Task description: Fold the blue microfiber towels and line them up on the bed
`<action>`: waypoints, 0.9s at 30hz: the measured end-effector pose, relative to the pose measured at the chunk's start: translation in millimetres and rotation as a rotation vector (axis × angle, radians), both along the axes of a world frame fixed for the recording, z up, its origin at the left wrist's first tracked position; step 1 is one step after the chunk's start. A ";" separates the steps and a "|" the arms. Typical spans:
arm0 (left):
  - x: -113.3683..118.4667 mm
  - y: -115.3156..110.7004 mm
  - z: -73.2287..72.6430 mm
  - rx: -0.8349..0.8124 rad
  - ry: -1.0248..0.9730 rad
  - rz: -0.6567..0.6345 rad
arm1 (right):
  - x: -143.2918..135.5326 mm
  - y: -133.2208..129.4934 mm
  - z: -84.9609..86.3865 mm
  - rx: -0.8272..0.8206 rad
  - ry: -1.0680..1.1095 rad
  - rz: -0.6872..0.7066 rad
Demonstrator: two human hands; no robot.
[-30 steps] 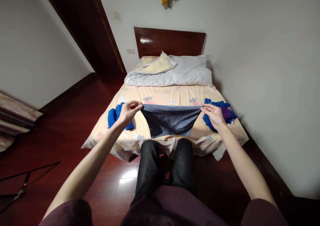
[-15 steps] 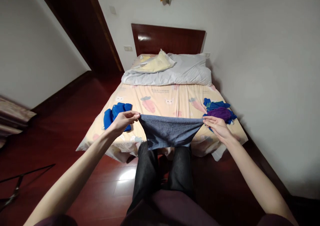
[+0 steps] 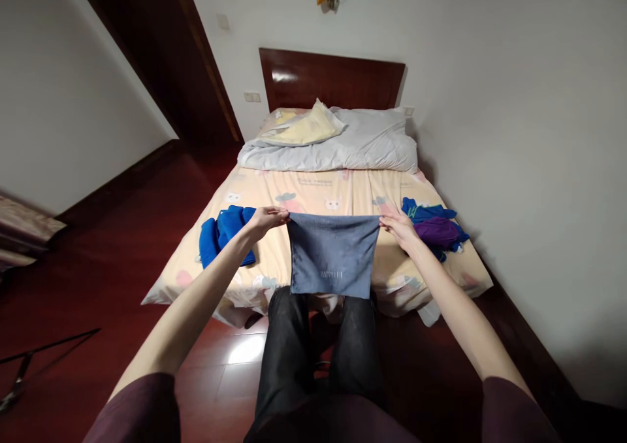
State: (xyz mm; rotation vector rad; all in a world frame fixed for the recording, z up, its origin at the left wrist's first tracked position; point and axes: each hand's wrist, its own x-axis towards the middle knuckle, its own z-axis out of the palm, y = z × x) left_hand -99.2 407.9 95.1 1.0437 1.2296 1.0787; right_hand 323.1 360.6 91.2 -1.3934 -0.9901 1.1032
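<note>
A grey-blue towel (image 3: 336, 250) hangs spread between my two hands, over the front edge of the bed and just above my knees. Small pale lettering shows near its lower edge. My left hand (image 3: 268, 221) pinches the upper left corner, and my right hand (image 3: 399, 227) pinches the upper right corner. Beyond my left wrist lie folded bright blue cloths (image 3: 223, 227) on the bed. Close to my right hand is a loose heap of blue cloth (image 3: 426, 212) with a purple cloth (image 3: 435, 232) on it.
The bed (image 3: 313, 191) has a carrot-patterned sheet, with a grey quilt (image 3: 372, 139) and a pale yellow pillow (image 3: 308, 126) at the headboard (image 3: 333, 77). A wall stands close on the right. At the lower left, a thin black stand (image 3: 24, 364) is on the red floor.
My hands have come closer together and moved slightly up and away from me. The towel now hangs flatter, and its lettering has come into view.
</note>
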 end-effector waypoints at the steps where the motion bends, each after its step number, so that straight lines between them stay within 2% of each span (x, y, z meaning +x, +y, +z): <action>1: 4.3 14.9 1.6 0.017 0.000 0.030 | -4.7 15.1 0.1 0.014 -0.017 -0.025; 4: 13.1 53.6 15.7 0.115 0.013 0.136 | -16.1 54.8 3.6 0.096 -0.069 -0.048; 6: 14.1 70.6 28.4 0.240 0.014 0.158 | -19.5 74.3 5.4 0.194 -0.078 -0.064; 9: 8.8 79.4 38.1 0.448 0.028 0.172 | -19.3 89.3 1.3 0.353 -0.043 -0.100; 11: 2.8 74.8 30.1 0.546 0.059 0.208 | -18.4 89.0 -9.5 0.411 -0.050 -0.109; 12: -0.3 69.8 20.6 0.577 0.082 0.221 | -18.3 86.0 -18.1 0.418 -0.076 -0.113; 14: -5.8 55.1 -8.9 0.590 0.142 0.223 | -19.7 74.7 -42.0 0.399 -0.143 -0.119; 16: -9.7 35.5 -49.1 0.521 0.208 0.227 | -22.6 58.4 -74.8 0.359 -0.176 -0.105; 19: -12.2 1.8 -117.7 0.349 0.253 0.216 | -27.1 28.7 -135.3 0.266 -0.157 -0.040; 22: -12.5 -30.5 -179.1 0.151 0.361 0.148 | -28.2 -2.0 -195.5 0.091 -0.198 0.014; 24: -12.7 -48.3 -209.3 0.049 0.433 0.065 | -26.9 -19.8 -227.3 -0.013 -0.237 0.031; 27: -14.2 -65.6 -237.6 -0.035 0.465 -0.004 | -24.4 -37.0 -257.9 -0.103 -0.264 0.045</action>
